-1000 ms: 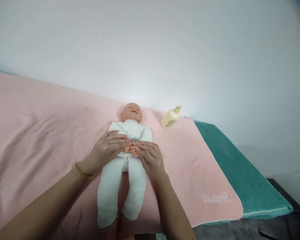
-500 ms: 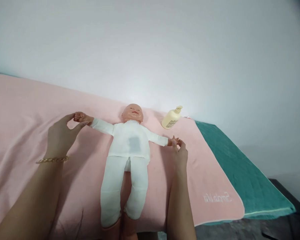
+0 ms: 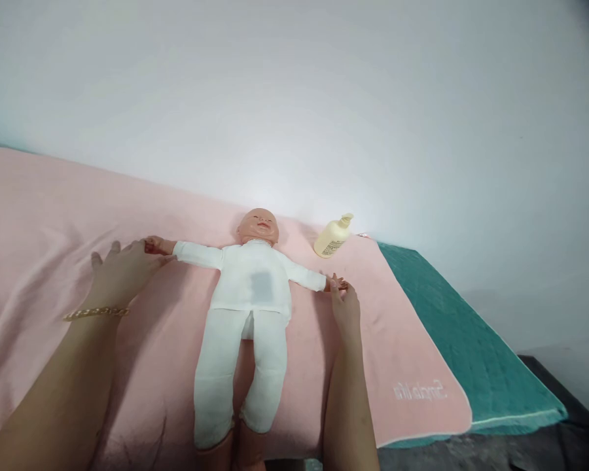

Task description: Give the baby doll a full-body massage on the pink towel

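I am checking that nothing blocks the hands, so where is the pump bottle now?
In the head view, the pale yellow pump bottle is right of centre on the pink blanket, between the doll's head and the wall-side edge of the green mat.

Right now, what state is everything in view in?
Doll, on its back, arms spread, clothed.
Left hand, against the doll, grip unclear.
Right hand, holding the doll's hand.
Bottle, pump on, looks tilted.
Pink blanket, spread, wrinkled at left.
Green cloth, partly covered.
Bracelet, worn.
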Demonstrator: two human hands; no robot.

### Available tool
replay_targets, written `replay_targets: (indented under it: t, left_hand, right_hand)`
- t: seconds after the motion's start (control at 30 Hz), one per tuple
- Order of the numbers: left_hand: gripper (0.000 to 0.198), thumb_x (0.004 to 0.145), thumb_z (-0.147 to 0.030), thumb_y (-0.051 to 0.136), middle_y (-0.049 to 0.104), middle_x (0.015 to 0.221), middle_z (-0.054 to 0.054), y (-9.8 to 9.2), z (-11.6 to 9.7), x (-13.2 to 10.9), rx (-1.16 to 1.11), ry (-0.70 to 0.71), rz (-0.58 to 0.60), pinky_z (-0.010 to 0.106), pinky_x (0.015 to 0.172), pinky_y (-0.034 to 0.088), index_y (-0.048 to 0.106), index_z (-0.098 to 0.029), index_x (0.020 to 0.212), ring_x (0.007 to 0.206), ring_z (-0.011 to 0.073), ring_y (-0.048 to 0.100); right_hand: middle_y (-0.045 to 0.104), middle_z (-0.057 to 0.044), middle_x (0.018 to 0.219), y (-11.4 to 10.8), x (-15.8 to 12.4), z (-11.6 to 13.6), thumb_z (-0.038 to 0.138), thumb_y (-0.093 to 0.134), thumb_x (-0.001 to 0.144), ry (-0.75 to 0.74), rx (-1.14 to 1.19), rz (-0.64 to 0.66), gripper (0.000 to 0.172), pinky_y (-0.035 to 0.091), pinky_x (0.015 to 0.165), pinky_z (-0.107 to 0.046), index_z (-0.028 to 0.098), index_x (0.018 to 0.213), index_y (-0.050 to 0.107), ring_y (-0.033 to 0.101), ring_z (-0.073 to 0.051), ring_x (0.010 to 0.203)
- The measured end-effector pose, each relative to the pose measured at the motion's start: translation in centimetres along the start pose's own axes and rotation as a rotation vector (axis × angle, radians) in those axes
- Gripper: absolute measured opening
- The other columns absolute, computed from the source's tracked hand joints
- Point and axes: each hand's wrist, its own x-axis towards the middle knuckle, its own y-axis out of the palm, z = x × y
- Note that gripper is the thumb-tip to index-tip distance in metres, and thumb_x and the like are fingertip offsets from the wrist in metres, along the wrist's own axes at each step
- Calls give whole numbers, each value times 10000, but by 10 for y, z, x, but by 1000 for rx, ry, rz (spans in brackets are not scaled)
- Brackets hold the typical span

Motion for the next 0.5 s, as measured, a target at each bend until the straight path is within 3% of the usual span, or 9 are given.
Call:
replay_targets:
  t: [0.07, 0.17, 0.3, 0.43, 0.5]
  left_hand:
    - [490, 832, -564, 581, 715, 933, 139, -9, -16, 1, -62, -156, 26, 537, 712, 522, 625, -153, 1097, 833, 358, 662]
    - [534, 855, -516, 601, 716, 1076, 108, -19, -40, -3, -217, -135, -143, 366, 628, 537, 549, -169, 1259, 865, 301, 688]
    - [384, 847, -424, 665, 736, 1063, 15, -16, -67, -16, -352, 27, -333, 325, 708, 556, 640, -248, 1188, 920, 242, 697]
    - [241, 856, -365, 675, 737, 1072, -13, 0, -94, -32, -490, 355, -376, 350, 857, 570, 697, -298, 1087, 1014, 225, 685]
    - [222, 888, -288, 637, 731, 1093, -1, 8, -106, -38, -565, 552, -329, 371, 949, 546, 691, -286, 1103, 1093, 219, 658]
  right_hand:
    - [646, -181, 1239, 0, -2, 10, 554, 563, 824, 70, 142, -8, 612, 503, 912, -407, 135, 1268, 523, 624, -289, 1134]
    - [598, -178, 1309, 3, -8, 26, 510, 609, 818, 47, 278, -57, 679, 529, 889, -405, 160, 1373, 434, 645, -266, 1094]
    - [553, -164, 1363, 11, -22, 44, 450, 627, 843, -175, 389, -140, 589, 527, 935, -420, 195, 1352, 477, 610, -259, 1161]
    - [599, -131, 1303, 24, -40, 52, 363, 632, 870, -389, 415, -126, 462, 507, 989, -444, 213, 1298, 542, 588, -251, 1199]
    - [644, -107, 1234, 29, -48, 55, 317, 637, 874, -516, 385, -65, 411, 518, 981, -442, 230, 1269, 565, 614, -240, 1158]
